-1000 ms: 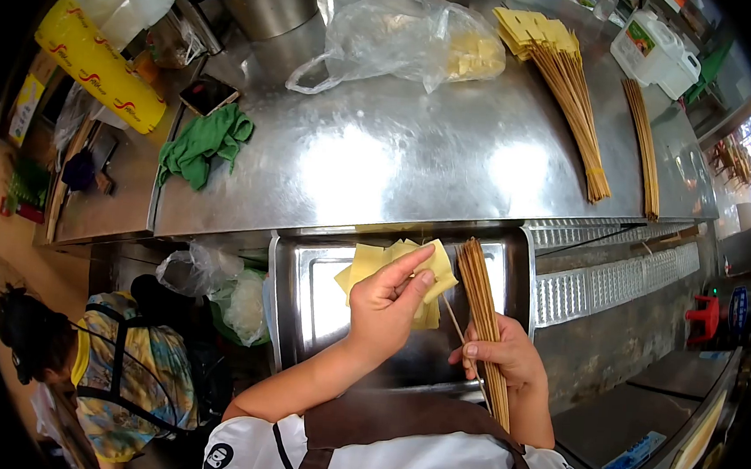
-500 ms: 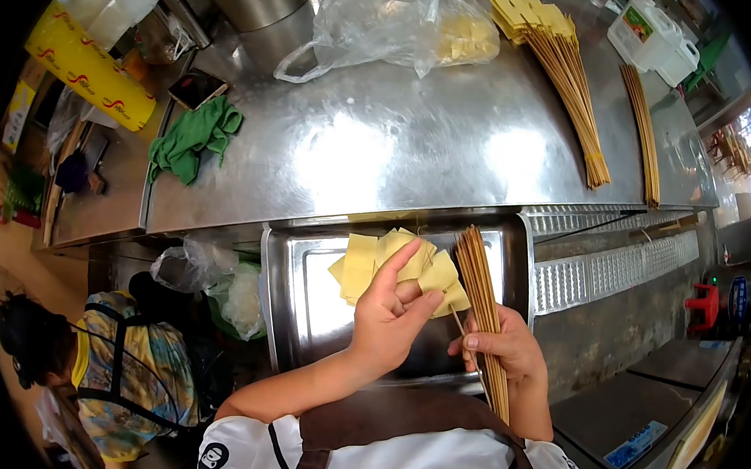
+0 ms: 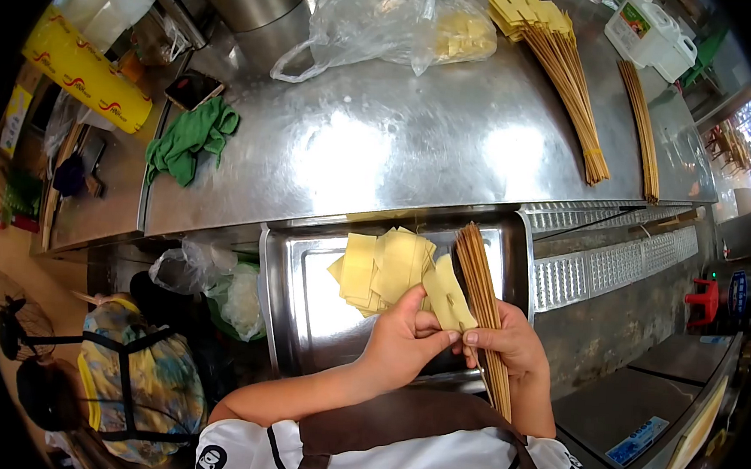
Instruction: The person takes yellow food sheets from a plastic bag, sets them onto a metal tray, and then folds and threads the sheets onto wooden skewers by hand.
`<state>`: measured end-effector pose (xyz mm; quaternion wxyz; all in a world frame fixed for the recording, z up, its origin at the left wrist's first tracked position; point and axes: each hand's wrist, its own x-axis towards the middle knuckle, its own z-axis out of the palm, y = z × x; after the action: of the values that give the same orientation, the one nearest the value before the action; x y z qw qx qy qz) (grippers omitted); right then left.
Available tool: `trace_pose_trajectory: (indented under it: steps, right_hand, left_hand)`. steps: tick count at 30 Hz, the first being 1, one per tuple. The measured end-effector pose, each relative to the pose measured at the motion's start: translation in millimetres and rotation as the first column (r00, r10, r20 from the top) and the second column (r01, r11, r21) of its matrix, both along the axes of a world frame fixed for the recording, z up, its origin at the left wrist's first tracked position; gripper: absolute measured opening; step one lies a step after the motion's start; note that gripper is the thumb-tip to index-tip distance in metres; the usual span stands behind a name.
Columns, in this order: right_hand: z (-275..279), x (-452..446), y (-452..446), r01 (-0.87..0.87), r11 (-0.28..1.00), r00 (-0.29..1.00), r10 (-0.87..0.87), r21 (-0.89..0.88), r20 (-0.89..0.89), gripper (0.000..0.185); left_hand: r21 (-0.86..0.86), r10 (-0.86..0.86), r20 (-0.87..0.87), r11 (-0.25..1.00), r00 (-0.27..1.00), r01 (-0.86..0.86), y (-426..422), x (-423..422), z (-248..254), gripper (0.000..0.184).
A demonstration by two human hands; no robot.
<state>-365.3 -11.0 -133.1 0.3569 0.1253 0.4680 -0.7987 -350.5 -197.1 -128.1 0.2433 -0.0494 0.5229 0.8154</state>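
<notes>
The left hand [image 3: 405,339] pinches a yellow sheet [image 3: 446,292] by its lower end, thumb against fingers, as the right hand [image 3: 513,350], clamped around a bundle of thin wooden sticks [image 3: 479,284], meets it at the sheet's corner. A single stick [image 3: 485,380] slants beside the bundle, below the sheet. Near the left hand, a pile of yellow sheets [image 3: 380,271] lies in a metal tray [image 3: 296,337] at the near edge of a steel table [image 3: 434,118]. Across the table, from left to right, are a crumpled green cloth [image 3: 190,140], a clear plastic bag [image 3: 367,28] with yellow pieces inside, skewered yellow sheets [image 3: 526,16] with their sticks fanned toward the near edge, a loose row of sticks [image 3: 640,130] and a white jug [image 3: 650,36]. At lower left, a person in a patterned shirt [image 3: 138,383] bends low
</notes>
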Motion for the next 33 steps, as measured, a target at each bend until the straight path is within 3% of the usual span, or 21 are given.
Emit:
trace_pose_trajectory:
  steps: [4,6,7,9,10,13,15,17,19,21,23,26,28,29,31,33]
  right_hand:
    - [0,-1,-1,0.0,0.999,1.0,0.0,0.039,-0.004,0.033]
    - [5,-2,-1,0.006,1.0,1.0,-0.006,0.025,0.003,0.034]
    - [6,-3,-1,0.014,1.0,1.0,-0.014,0.012,0.012,0.034]
    - [4,-2,-7,0.029,0.998,0.999,-0.028,0.048,-0.018,0.034]
    - [3,-2,-9,0.043,0.995,0.998,-0.039,0.085,-0.047,0.034]
    - [0,0,-2,0.105,0.966,0.982,-0.064,0.237,-0.176,0.03]
    - [9,0,2,0.123,0.972,0.98,-0.087,0.201,-0.181,0.022]
    - [16,1,8,0.15,0.988,0.986,-0.147,0.025,-0.084,0.016]
    - [23,-1,3,0.129,0.99,0.988,-0.123,0.06,-0.093,0.025]
    - [21,-2,1,0.126,0.987,0.987,-0.134,-0.096,-0.09,0.018]
    - [16,-2,5,0.118,0.987,0.99,-0.125,-0.112,-0.06,0.02]
    - [12,-1,5,0.191,0.975,0.975,-0.201,-0.112,-0.092,0.02]
    - [11,1,4,0.22,0.974,0.97,-0.224,-0.055,-0.094,0.025]
    - [9,1,6,0.215,0.976,0.97,-0.219,-0.042,-0.108,0.026]
    - [8,0,3,0.209,0.977,0.97,-0.212,-0.038,-0.114,0.027]
    - [11,-3,1,0.198,0.98,0.971,-0.199,-0.024,-0.132,0.029]
  left_hand:
    - [-0.198,-0.102,-0.057,0.976,0.993,0.088,-4,-4,2,0.048]
    - [-0.04,0.003,-0.211,0.999,0.977,-0.011,-2,-8,1,0.042]
    - [-0.041,0.0,-0.215,0.999,0.977,-0.009,-1,-12,1,0.042]
    - [0.23,0.122,0.015,0.966,0.992,-0.122,2,-20,-1,0.034]
    - [0.231,0.122,0.012,0.965,0.992,-0.121,4,-21,-6,0.034]
    - [0.121,0.174,-0.028,0.978,0.984,-0.169,8,-26,-23,0.024]
    - [0.0,0.091,0.062,0.996,0.994,-0.091,5,-30,-26,0.018]
    - [0.021,0.09,0.072,0.996,0.993,-0.092,10,-33,-35,0.018]
    - [0.042,0.093,0.087,0.994,0.992,-0.097,14,-35,-37,0.018]
    - [-0.026,0.037,0.006,0.999,0.999,-0.037,16,-39,-33,0.017]
    - [-0.018,0.018,-0.01,1.0,1.0,-0.018,14,-37,-31,0.025]
    - [-0.15,0.066,0.079,0.987,0.995,-0.054,-9,-26,-3,0.03]
    - [-0.613,-0.277,-0.203,0.784,0.939,0.099,-44,-25,7,0.035]
    - [-0.611,-0.168,-0.179,0.791,0.969,0.024,-54,-24,7,0.03]
    - [-0.848,-0.167,-0.28,0.506,0.945,-0.161,-71,-35,10,0.026]
    - [-0.927,-0.258,-0.373,0.15,0.891,-0.345,-83,-41,-13,0.016]
